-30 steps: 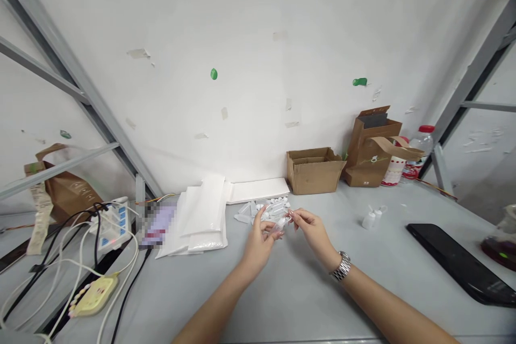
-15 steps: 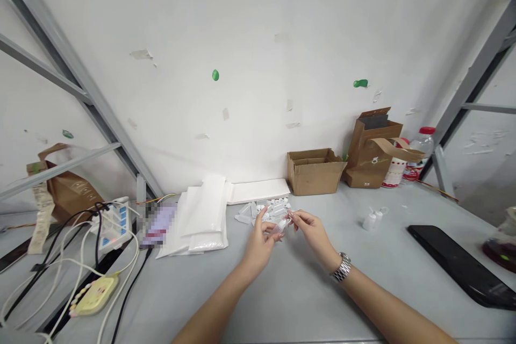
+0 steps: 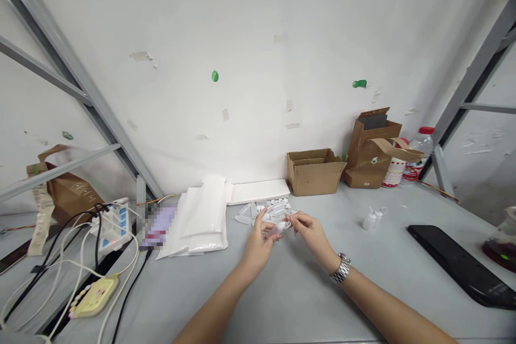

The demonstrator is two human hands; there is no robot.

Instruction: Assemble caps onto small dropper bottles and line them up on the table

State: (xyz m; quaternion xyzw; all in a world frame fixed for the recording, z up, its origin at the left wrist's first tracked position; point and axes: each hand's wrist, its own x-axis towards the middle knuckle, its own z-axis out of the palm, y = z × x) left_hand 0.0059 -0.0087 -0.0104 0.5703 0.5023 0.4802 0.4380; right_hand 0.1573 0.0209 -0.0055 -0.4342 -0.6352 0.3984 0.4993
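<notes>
One bottle [image 3: 278, 229] in left fingers [image 3: 260, 217]

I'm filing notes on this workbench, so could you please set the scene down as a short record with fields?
Left hand: holds a small bottle
Right hand: fingers at the bottle's white top; grip too small to tell
Beyond the hands: loose clear bottles and white caps
Right of the hands: two small white-topped bottles, upright
By the wall: open cardboard box, brown paper bag
Left of the hands: white packets, overlapping
Surface: grey table
</notes>
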